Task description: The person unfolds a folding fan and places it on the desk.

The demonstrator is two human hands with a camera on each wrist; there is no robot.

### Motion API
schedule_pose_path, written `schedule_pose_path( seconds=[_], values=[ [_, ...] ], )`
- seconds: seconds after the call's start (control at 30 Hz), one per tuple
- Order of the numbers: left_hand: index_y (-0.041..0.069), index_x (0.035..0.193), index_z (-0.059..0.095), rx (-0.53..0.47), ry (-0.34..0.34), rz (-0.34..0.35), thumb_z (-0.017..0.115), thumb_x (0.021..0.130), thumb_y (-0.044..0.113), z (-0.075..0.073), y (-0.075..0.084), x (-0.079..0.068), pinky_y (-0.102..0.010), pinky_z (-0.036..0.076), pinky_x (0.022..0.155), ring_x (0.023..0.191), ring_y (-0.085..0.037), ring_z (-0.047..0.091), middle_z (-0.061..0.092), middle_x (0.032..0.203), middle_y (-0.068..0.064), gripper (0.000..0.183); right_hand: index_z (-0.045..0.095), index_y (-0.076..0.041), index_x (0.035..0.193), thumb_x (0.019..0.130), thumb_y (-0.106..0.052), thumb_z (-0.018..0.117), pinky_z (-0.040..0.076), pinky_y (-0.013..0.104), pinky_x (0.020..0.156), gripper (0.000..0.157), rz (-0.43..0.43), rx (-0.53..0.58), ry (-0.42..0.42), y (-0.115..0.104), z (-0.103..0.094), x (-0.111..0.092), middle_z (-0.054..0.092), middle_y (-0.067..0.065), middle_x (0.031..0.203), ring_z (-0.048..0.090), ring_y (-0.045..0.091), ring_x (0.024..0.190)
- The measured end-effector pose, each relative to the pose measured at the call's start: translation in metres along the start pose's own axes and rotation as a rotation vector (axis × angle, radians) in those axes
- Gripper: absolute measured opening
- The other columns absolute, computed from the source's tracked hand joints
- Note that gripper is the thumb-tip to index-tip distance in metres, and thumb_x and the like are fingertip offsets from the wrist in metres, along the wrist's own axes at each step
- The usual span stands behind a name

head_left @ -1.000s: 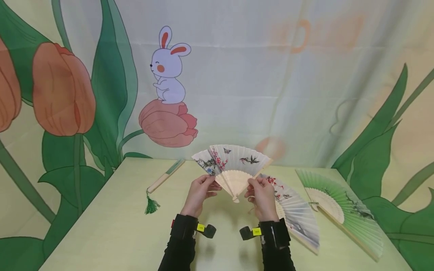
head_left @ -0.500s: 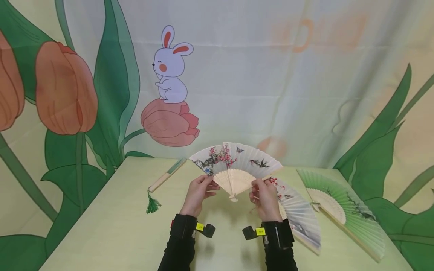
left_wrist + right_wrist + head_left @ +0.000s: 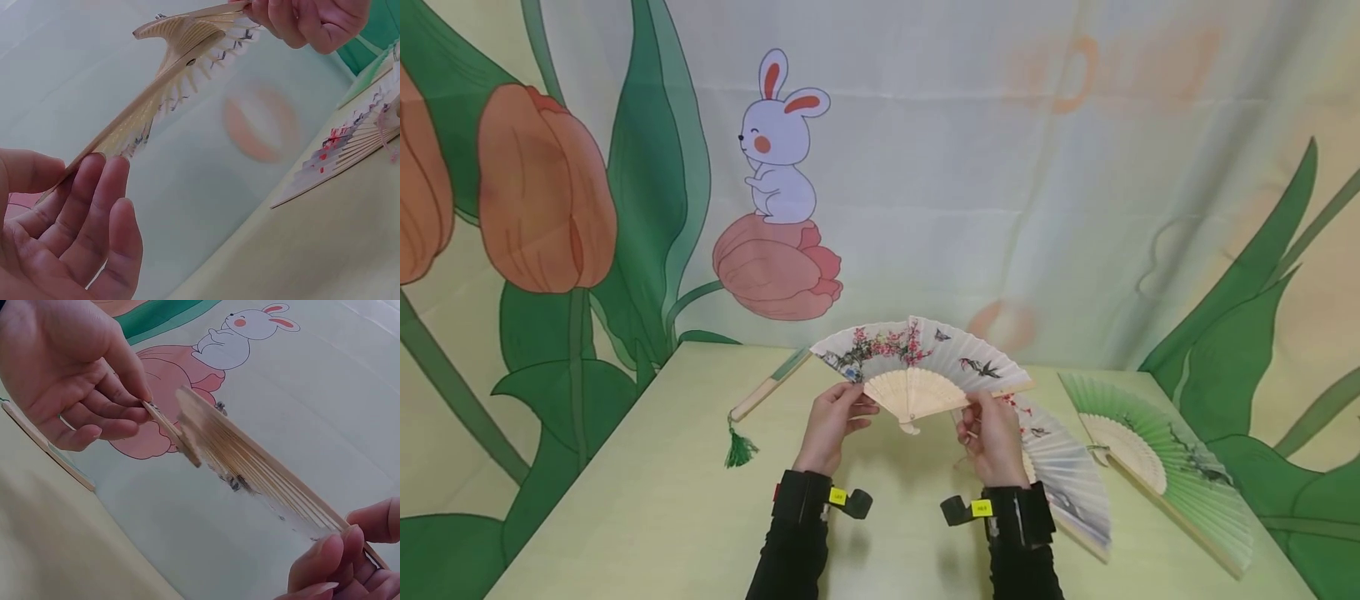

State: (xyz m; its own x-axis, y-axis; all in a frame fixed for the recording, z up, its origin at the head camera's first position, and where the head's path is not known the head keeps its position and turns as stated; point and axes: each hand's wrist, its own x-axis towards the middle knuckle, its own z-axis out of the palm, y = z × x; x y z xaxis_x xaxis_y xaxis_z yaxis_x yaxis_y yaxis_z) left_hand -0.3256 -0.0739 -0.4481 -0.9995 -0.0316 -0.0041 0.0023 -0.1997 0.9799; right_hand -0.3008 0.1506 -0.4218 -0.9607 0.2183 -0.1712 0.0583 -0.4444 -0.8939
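Note:
Both hands hold a white folding fan [image 3: 917, 387] above the table, spread wide, with pink blossoms, a butterfly and a bird on its leaf and pale pierced ribs. The left hand [image 3: 830, 425] pinches its left outer stick between thumb and fingers. At the other side, the right hand [image 3: 992, 435] pinches the right outer stick. In the left wrist view the left hand [image 3: 69, 219] has its thumb against the stick [image 3: 144, 103]. From the right wrist view, the right hand [image 3: 350, 556] grips the far end of the other stick [image 3: 269, 456].
Partly behind the right hand, a second white fan [image 3: 1071, 483] lies spread on the table [image 3: 647, 508]. A spread green fan [image 3: 1180, 467] is further right. At the back left lies a folded fan [image 3: 767, 387] with a green tassel [image 3: 741, 450]. A printed curtain [image 3: 925, 192] hangs behind.
The held fan has opened wider. Its right stick has swung outward and down with the right hand, and the left hand has shifted slightly left. The fans on the table look unmoved.

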Motion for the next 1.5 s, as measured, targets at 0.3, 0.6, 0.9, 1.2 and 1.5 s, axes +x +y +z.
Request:
schedule_pose_path(
  seconds=[0.3, 0.6, 0.9, 1.2, 1.5],
  values=[
    [-0.001, 0.11, 0.065, -0.034, 0.011, 0.02, 0.058, 0.108, 0.021, -0.004, -0.001, 0.003, -0.026, 0.058, 0.073, 0.083, -0.015, 0.071, 0.072, 0.093, -0.005, 0.023, 0.058, -0.009, 0.081, 0.101, -0.01, 0.054, 0.042, 0.019, 0.047, 0.02, -0.019, 0.019, 0.002, -0.001, 0.001, 0.001, 0.051, -0.003, 0.062, 0.049, 0.01, 0.05],
    [-0.003, 0.119, 0.058, -0.163, 0.095, 0.034, 0.055, 0.109, 0.015, -0.005, -0.002, 0.004, -0.023, 0.059, 0.07, 0.077, -0.011, 0.07, 0.068, 0.097, -0.007, 0.021, 0.056, -0.01, 0.075, 0.099, -0.009, 0.055, 0.042, 0.02, 0.047, 0.025, -0.047, 0.049, 0.048, -0.001, 0.001, 0.0, 0.05, -0.003, 0.062, 0.048, 0.011, 0.048],
    [-0.003, 0.115, 0.051, -0.31, 0.12, 0.029, 0.05, 0.11, 0.011, -0.005, -0.002, 0.008, -0.022, 0.06, 0.076, 0.078, -0.011, 0.069, 0.061, 0.102, -0.009, 0.015, 0.058, -0.01, 0.073, 0.099, -0.01, 0.058, 0.042, 0.021, 0.048, 0.026, -0.039, 0.055, 0.059, -0.003, -0.001, 0.0, 0.052, -0.003, 0.062, 0.047, 0.011, 0.049],
    [0.001, 0.112, 0.046, -0.39, 0.155, 0.02, 0.046, 0.11, 0.009, -0.003, -0.002, 0.009, -0.022, 0.06, 0.078, 0.079, -0.012, 0.067, 0.058, 0.105, -0.01, 0.008, 0.061, -0.01, 0.073, 0.1, -0.011, 0.059, 0.042, 0.02, 0.048, 0.026, -0.038, 0.06, 0.065, -0.004, -0.002, 0.001, 0.053, -0.003, 0.061, 0.048, 0.01, 0.049],
    [0.001, 0.113, 0.046, -0.399, 0.176, 0.017, 0.047, 0.111, 0.01, -0.004, -0.006, 0.012, -0.022, 0.06, 0.077, 0.078, -0.011, 0.067, 0.059, 0.106, -0.009, 0.009, 0.062, -0.011, 0.077, 0.107, -0.021, 0.051, 0.041, 0.022, 0.052, 0.034, -0.049, 0.075, 0.069, -0.006, -0.005, 0.0, 0.051, -0.004, 0.06, 0.047, 0.012, 0.05]
  ],
)
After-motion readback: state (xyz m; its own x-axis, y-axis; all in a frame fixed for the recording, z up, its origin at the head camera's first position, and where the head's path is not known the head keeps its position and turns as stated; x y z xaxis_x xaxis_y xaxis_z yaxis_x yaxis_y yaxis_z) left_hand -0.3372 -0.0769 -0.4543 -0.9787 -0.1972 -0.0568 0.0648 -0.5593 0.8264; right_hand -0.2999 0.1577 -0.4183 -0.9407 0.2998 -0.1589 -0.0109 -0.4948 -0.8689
